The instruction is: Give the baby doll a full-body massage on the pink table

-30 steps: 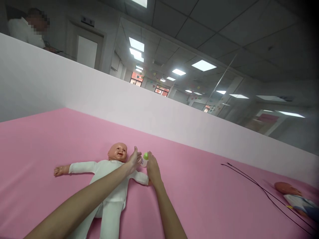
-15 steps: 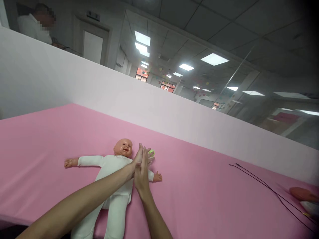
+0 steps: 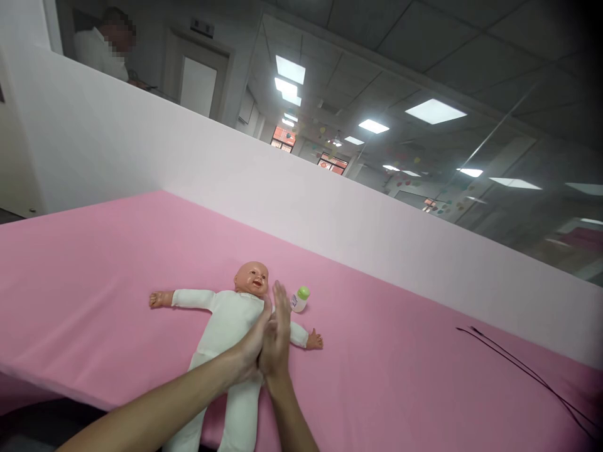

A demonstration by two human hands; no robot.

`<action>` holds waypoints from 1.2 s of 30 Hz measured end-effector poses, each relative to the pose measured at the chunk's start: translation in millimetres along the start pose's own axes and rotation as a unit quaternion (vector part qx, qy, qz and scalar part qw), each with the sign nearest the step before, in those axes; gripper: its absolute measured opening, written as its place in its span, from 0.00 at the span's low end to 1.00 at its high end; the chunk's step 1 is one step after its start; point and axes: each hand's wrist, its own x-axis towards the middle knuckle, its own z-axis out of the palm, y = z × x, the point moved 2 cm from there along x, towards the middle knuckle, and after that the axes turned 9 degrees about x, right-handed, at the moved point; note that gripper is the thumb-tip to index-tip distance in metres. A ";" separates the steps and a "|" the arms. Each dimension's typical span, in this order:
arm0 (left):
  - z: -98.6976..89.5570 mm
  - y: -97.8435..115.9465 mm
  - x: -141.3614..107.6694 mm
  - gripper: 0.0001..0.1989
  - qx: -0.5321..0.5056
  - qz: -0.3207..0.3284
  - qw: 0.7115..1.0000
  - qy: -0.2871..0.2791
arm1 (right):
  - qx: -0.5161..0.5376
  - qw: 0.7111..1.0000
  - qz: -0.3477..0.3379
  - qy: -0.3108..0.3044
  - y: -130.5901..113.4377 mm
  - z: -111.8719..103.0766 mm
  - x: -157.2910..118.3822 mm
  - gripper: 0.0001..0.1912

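Observation:
A baby doll [image 3: 235, 320] in a white cloth suit lies on its back on the pink-covered surface, arms spread. Above its torso, my left hand [image 3: 254, 344] and my right hand [image 3: 277, 342] are pressed palm to palm. The fingers are stretched out and point away from me. Nothing shows between the palms, though their inner sides are hidden. Just beyond the right fingertips stands a small clear bottle [image 3: 299, 301] with a green cap, near the doll's shoulder. My hands and left forearm cover part of the doll's chest and hips.
The pink cover [image 3: 386, 351] spreads over the padded surface. Behind it runs a low white wall [image 3: 282, 194], with glass above. Thin black cords [image 3: 518, 364] lie on the right. Past the wall at upper left, a person [image 3: 101, 53] in a white top looks down.
My joined hands have moved toward me, from beside the doll's head to over its torso, uncovering the bottle. The view has shifted left, so the orange thing at far right is out of sight.

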 end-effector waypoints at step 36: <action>-189.2 -18.9 -6.2 0.44 0.759 0.155 0.593 0.222 | -0.433 0.879 0.144 -0.138 93.5 -70.6 -9.2 0.43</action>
